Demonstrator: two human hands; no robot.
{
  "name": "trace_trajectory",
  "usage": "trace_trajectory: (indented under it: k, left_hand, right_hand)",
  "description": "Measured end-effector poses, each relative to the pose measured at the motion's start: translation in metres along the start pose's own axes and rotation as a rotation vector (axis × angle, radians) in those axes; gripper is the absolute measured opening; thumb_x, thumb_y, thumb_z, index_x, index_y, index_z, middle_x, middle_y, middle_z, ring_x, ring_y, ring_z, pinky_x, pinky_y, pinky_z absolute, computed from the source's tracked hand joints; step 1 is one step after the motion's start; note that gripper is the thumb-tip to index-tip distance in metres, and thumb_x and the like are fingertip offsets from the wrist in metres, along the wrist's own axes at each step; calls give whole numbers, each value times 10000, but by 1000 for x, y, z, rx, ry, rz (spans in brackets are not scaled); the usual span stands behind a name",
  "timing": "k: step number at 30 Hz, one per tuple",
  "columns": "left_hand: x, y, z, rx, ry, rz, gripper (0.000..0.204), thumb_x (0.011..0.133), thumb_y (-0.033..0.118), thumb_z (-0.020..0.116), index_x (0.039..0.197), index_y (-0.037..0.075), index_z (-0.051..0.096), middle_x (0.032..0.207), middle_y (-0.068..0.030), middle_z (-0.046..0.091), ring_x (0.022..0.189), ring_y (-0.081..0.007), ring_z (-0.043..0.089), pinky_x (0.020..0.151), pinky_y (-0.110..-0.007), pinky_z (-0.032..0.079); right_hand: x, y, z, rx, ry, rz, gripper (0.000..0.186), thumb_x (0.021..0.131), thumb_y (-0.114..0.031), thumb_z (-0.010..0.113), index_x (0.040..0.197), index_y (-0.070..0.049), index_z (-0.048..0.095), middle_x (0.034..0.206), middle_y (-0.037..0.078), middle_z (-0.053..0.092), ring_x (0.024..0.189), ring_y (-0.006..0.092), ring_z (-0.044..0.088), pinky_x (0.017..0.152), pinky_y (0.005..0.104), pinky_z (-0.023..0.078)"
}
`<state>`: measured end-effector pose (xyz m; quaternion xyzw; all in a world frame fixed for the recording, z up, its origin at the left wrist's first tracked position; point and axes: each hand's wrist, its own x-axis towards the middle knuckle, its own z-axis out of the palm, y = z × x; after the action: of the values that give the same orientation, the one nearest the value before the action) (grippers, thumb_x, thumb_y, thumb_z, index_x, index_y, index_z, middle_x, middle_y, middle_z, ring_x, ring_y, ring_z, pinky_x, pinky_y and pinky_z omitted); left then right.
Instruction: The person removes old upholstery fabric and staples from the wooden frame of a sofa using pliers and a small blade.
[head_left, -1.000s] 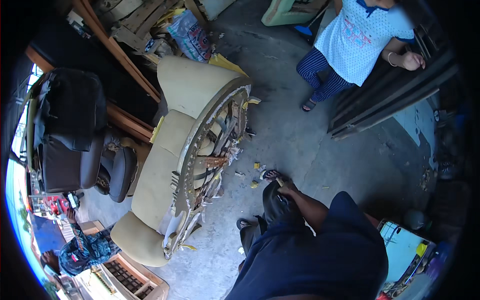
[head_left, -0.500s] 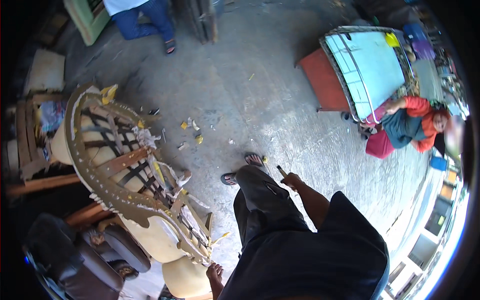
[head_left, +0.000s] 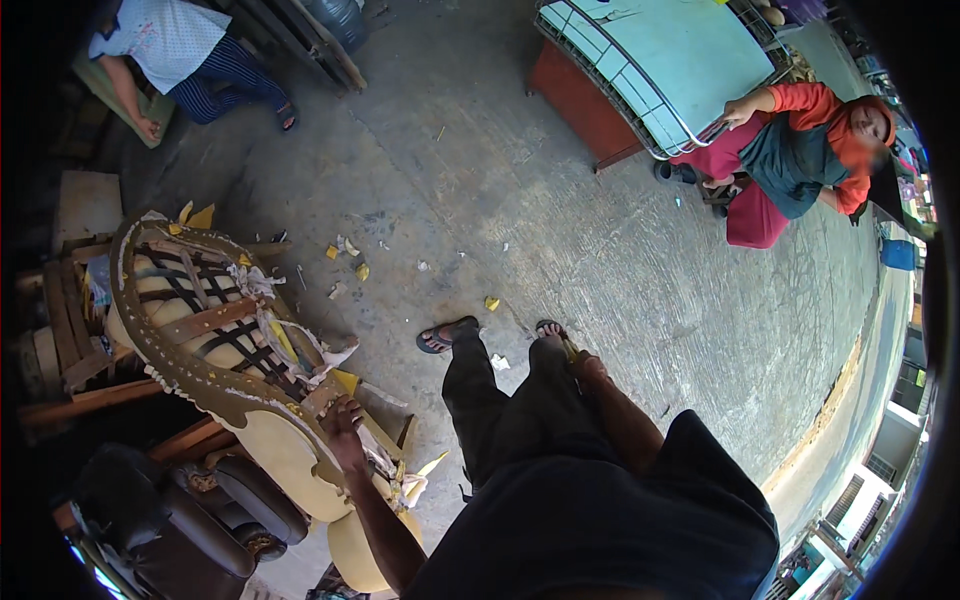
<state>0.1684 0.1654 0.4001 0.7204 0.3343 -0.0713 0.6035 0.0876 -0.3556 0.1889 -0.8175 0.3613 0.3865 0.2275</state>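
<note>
At left a stripped sofa frame (head_left: 215, 398) lies tilted, its curved wooden edge studded with light spots. Dark webbing straps (head_left: 215, 285) cross the frame's inside, with torn white fabric (head_left: 258, 282) hanging near the edge. My left hand (head_left: 343, 428) is over the frame's near edge, fingers apart; I cannot tell how firmly it touches. Beside my leg, my right hand (head_left: 590, 369) is closed around a short hand tool (head_left: 570, 348) with a yellowish handle. The tool's exact kind is not clear.
Brown padded seats (head_left: 205, 520) stand beside the frame. Yellow and white scraps (head_left: 362, 272) dot the concrete floor. A person in orange and green (head_left: 790, 165) sits by a light-blue-topped cart (head_left: 670, 70) at far right. Another person (head_left: 190, 60) is at far left, near wooden boards (head_left: 305, 40).
My left hand has moved forward from the frame's near end to over its edge. My right hand still grips the tool beside my leg. My feet have shifted and the view has turned.
</note>
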Motion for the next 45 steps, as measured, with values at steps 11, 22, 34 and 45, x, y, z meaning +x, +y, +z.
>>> trace_trajectory:
  k: [11,22,34,45]
  left_hand:
    - [-352,-406,51,860,-481,-566,239,966,290,546,1012,146,730,988,-73,704,916,-196,669,809,-328,523]
    - [-320,-417,49,531,-383,-294,335,911,408,654,1116,168,767,1100,-141,743,982,-225,697,897,-363,548]
    - [-357,-430,-70,-602,661,-723,230,961,159,537,1136,34,618,862,-95,666,652,-171,632,549,-307,502]
    - [-98,-503,-8,309,806,-180,336,948,98,583,1270,5,559,1090,-224,643,976,-394,635,816,-470,523]
  right_hand:
    - [71,143,-163,499,-345,65,141,890,-82,570,762,-72,514,646,70,465,492,208,484,423,381,400]
    - [134,194,-39,-210,-249,133,294,949,-247,605,1197,-91,613,689,128,566,560,275,569,511,483,465]
    - [-47,-100,52,-474,-211,-396,432,748,-300,780,1026,4,648,887,173,718,713,295,721,654,426,586]
    - [166,-297,306,-1237,-205,-666,465,828,-250,614,1200,24,668,1214,275,666,1164,383,649,970,440,530]
